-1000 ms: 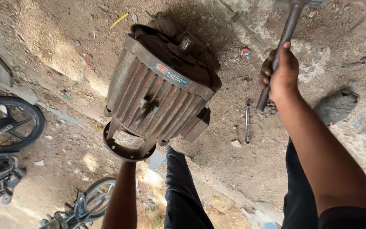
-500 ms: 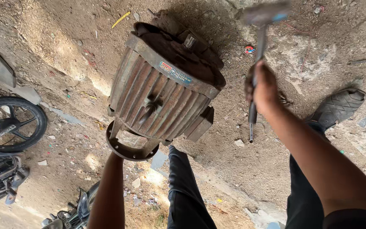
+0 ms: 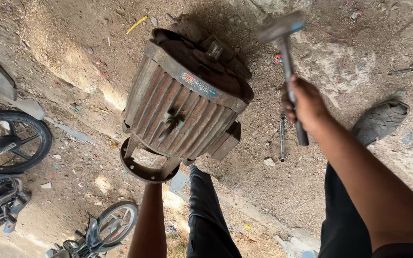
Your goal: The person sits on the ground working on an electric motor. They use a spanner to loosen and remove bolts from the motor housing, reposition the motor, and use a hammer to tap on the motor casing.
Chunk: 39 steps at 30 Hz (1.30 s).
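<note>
A hammer [image 3: 283,52] is gripped by its handle in the right hand [image 3: 304,102], fingers wrapped tight, head raised beside the motor [image 3: 187,102]. The motor stands tilted on the dirt ground [image 3: 335,71], steadied from below at its end ring; the left hand is hidden behind that ring (its grip cannot be told). A glancing blow could be deflected toward the left forearm [image 3: 150,220], or the tilted motor could be tipped onto the legs.

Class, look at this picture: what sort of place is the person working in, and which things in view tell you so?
Probably an open-air roadside repair yard. The ribbed electric motor stands on bare dirt ground, the right hand holds a hammer above it, and parked motorbikes stand close by.
</note>
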Each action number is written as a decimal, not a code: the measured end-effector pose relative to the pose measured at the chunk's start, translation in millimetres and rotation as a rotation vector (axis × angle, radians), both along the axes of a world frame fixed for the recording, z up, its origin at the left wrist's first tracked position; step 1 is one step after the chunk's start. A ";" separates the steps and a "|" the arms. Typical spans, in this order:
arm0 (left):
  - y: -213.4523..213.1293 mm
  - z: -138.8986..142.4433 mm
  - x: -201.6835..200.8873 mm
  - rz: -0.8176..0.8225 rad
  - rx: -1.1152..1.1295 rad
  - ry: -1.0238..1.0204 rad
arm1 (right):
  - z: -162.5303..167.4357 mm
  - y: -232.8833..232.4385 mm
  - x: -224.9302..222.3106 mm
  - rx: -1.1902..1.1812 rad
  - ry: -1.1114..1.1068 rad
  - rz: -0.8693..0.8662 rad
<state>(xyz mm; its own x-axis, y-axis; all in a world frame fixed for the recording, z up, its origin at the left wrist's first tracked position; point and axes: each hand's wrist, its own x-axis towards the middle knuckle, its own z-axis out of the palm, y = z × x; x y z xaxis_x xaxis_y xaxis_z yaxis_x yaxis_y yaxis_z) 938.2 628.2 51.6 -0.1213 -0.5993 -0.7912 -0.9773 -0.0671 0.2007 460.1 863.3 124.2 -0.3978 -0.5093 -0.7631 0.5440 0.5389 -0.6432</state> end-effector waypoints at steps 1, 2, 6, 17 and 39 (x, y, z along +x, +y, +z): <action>-3.7 1.9 1.8 0.003 0.025 0.007 | -1.0 -5.7 8.4 -0.021 -0.040 0.046; -9.9 4.0 4.0 0.009 0.062 0.025 | -1.6 -10.5 16.4 -0.039 -0.078 0.088; -55.3 7.1 12.4 0.078 0.280 0.139 | 0.5 -15.3 16.3 -0.075 -0.064 0.201; -63.5 -2.4 11.6 0.046 0.272 0.139 | 11.2 -36.7 12.1 -0.061 -0.020 -0.012; -84.6 -12.9 17.9 0.086 0.436 0.142 | 3.6 -22.4 -2.9 0.063 -0.163 0.036</action>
